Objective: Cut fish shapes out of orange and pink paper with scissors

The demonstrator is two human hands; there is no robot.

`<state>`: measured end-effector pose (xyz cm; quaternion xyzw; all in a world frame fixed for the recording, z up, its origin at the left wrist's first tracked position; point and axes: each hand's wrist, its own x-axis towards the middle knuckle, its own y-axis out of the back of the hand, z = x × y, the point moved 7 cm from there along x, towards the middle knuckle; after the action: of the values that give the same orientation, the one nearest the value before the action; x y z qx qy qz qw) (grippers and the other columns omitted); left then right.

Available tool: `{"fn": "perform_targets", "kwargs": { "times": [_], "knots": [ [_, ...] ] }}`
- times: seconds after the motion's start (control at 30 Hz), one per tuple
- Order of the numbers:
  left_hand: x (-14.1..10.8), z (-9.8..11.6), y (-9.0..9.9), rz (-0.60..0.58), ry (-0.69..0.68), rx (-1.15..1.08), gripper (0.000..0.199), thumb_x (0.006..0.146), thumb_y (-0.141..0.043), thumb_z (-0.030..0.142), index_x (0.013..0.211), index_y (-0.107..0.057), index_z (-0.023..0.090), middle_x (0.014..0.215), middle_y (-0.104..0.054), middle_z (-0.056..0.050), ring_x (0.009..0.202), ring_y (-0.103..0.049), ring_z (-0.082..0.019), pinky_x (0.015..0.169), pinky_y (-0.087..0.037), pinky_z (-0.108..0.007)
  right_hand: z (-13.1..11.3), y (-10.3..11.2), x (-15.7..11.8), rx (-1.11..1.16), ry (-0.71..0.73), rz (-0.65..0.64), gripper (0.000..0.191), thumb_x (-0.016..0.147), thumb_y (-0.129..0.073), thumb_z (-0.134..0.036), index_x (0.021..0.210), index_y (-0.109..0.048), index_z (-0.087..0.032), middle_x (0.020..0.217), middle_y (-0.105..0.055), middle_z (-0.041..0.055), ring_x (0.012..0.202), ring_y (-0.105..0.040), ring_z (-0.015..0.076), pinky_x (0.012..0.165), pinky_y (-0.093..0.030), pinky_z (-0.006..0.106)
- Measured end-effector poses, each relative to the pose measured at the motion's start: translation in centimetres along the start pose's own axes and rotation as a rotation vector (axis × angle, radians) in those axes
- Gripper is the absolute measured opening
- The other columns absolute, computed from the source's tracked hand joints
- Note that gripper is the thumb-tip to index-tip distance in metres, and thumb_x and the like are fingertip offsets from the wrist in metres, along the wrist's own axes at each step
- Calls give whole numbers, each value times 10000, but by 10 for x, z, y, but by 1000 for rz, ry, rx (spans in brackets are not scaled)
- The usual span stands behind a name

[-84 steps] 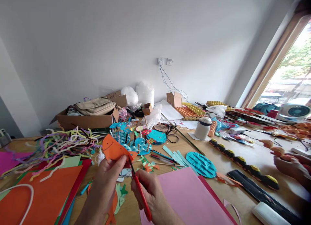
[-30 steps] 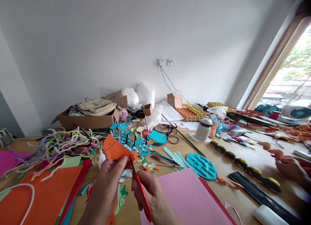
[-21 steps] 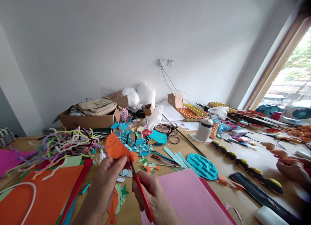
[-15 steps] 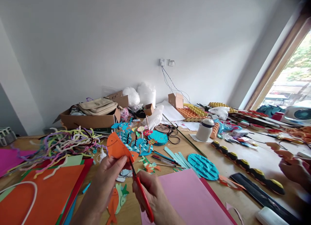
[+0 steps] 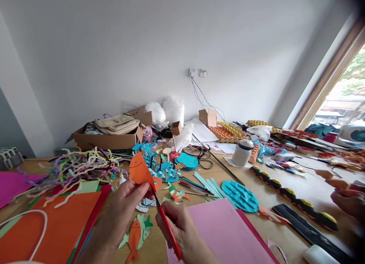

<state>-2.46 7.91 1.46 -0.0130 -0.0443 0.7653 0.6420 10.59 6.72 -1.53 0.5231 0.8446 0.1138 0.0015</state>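
My left hand pinches an orange paper piece with a fish outline drawn on it. My right hand is closed round red-handled scissors, whose dark blades meet the paper's right side. Below my hands, cut-out fish in orange and green lie on the wooden table. Just behind the held paper stand blue paper models with small coloured fish on top.
Orange sheets and tangled fuzzy stems lie left. A pink sheet, blue oval, white jar and black-yellow egg-carton strip lie right. Another person's hand is at the right edge.
The orange paper in my left hand has turned slightly and looks narrower, with the scissors still at its right side. The whole view has shifted a little.
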Motion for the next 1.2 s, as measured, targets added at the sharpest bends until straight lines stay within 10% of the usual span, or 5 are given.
{"fn": "perform_targets", "kwargs": {
  "times": [1.2],
  "knots": [
    [1, 4, 9, -20, -22, 162, 232, 712, -609, 404, 613, -643, 196, 532, -580, 34, 507, -444, -121, 500, -350, -225, 4, 2, 0, -89, 28, 4, 332, 893, -466, -335, 611, -375, -187, 554, -301, -65, 528, -275, 85, 469, -189, 229]
  ]
}}
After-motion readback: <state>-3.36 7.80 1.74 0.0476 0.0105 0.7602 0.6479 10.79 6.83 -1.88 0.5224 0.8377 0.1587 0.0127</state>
